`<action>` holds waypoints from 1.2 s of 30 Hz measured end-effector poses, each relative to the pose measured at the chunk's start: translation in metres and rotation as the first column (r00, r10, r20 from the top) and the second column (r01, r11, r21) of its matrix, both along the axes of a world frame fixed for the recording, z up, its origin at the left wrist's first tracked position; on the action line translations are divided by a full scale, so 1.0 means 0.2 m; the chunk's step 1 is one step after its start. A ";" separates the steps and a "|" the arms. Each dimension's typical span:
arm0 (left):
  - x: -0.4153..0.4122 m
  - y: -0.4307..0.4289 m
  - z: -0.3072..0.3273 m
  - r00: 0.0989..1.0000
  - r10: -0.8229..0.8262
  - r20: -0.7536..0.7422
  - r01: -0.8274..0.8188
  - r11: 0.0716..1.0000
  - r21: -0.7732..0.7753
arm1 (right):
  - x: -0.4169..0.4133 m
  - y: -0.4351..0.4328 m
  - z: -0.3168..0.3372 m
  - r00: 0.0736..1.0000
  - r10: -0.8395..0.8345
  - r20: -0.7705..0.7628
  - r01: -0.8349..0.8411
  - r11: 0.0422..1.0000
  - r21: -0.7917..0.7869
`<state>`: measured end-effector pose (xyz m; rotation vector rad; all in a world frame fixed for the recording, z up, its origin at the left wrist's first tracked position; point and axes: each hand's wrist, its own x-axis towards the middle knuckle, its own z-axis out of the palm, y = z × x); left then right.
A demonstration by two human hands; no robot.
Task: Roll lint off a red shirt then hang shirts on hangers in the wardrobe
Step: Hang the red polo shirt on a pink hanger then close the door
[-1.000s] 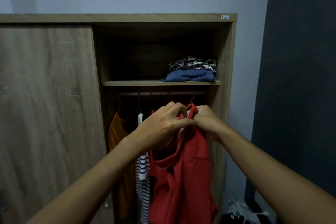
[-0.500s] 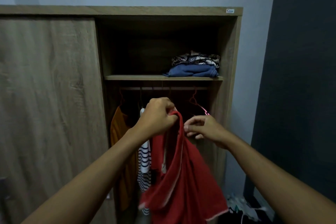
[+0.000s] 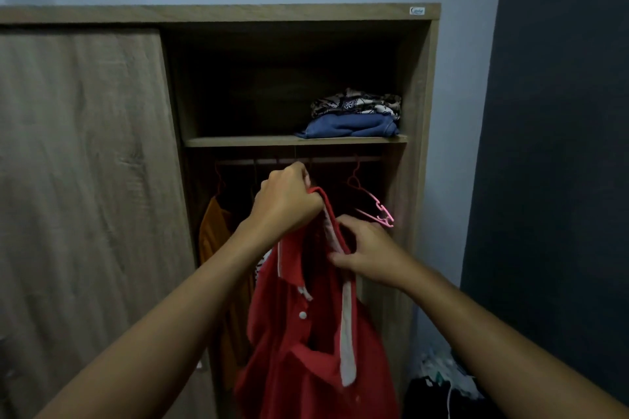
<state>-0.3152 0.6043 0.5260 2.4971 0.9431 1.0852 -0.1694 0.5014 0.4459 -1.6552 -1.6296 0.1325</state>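
Note:
A red polo shirt (image 3: 306, 343) with white trim and a white button hangs in front of the open wardrobe (image 3: 417, 85). My left hand (image 3: 284, 202) grips its top edge, raised just below the hanging rail (image 3: 337, 159). My right hand (image 3: 366, 253) pinches the collar a little lower, to the right. An empty pink hanger (image 3: 376, 209) hangs on the rail behind my right hand. Whether a hanger is inside the red shirt is hidden by the cloth and my hands.
An orange garment (image 3: 212, 231) hangs at the left of the rail, a striped one (image 3: 261, 264) peeks out behind my left arm. Folded blue (image 3: 350, 127) and patterned clothes lie on the shelf (image 3: 245, 140). The sliding door (image 3: 81, 180) covers the left half. Clutter (image 3: 442, 381) lies on the floor at right.
My left hand has lifted the shirt's top edge toward the rail. My right hand let go of it, then took hold of the collar lower down. The shirt now hangs open, showing its button.

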 end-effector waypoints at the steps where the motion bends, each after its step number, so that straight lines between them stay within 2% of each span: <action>1: -0.01 0.01 0.00 1.000 0.007 -0.022 -0.007 1.000 -0.010 | 0.02 0.02 -0.02 0.995 -0.055 0.082 0.055 0.998 -0.005; 3: -0.03 0.06 -0.01 0.998 0.029 -0.048 -0.031 0.999 -0.029 | 0.09 0.05 -0.04 0.971 -0.187 0.148 0.181 0.982 0.052; 5: -0.06 0.11 -0.04 0.996 0.045 -0.079 -0.049 0.997 -0.054 | 0.17 0.06 -0.03 0.957 -0.270 0.101 0.258 0.959 0.119; 9: -0.10 0.25 -0.14 0.985 0.068 -0.157 -0.087 0.989 -0.119 | 0.25 0.07 0.05 0.952 -0.302 0.041 0.292 0.942 0.164; 12: -0.11 0.35 -0.19 0.993 0.035 -0.114 -0.061 0.970 -0.237 | 0.32 0.12 0.09 0.952 -0.307 0.015 0.300 0.939 0.170; 14: -0.09 0.39 -0.19 0.998 0.010 -0.062 -0.031 0.935 -0.353 | 0.37 0.17 0.09 0.946 -0.323 -0.019 0.323 0.936 0.140; 17: -0.03 0.45 -0.21 0.995 -0.015 0.099 0.065 0.847 -0.527 | 0.44 0.25 0.06 0.943 -0.320 -0.091 0.327 0.942 0.077; 20: 0.04 0.49 -0.20 0.982 -0.061 0.180 0.152 0.818 -0.555 | 0.50 0.33 0.03 0.942 -0.298 -0.153 0.299 0.954 -0.017; 23: 0.11 0.54 -0.18 0.968 -0.099 0.231 0.219 0.784 -0.580 | 0.56 0.37 0.02 0.963 -0.168 -0.211 0.132 0.976 -0.175; 25: 0.18 0.60 -0.18 0.959 -0.093 0.267 0.238 0.775 -0.585 | 0.60 0.41 0.01 0.959 -0.139 -0.247 0.078 0.967 -0.243; 28: 0.29 0.70 -0.19 0.960 -0.100 0.261 0.236 0.790 -0.566 | 0.69 0.55 -0.03 0.922 -0.260 -0.286 0.221 0.962 -0.163; 31: 0.40 0.81 -0.19 0.957 -0.149 0.249 0.264 0.804 -0.533 | 0.81 0.72 -0.07 0.886 -0.395 -0.244 0.385 0.919 -0.089; 36: 0.56 1.00 -0.19 0.960 -0.204 0.194 0.272 0.848 -0.455 | 1.02 0.98 -0.16 0.758 -0.647 -0.082 0.638 0.762 -0.112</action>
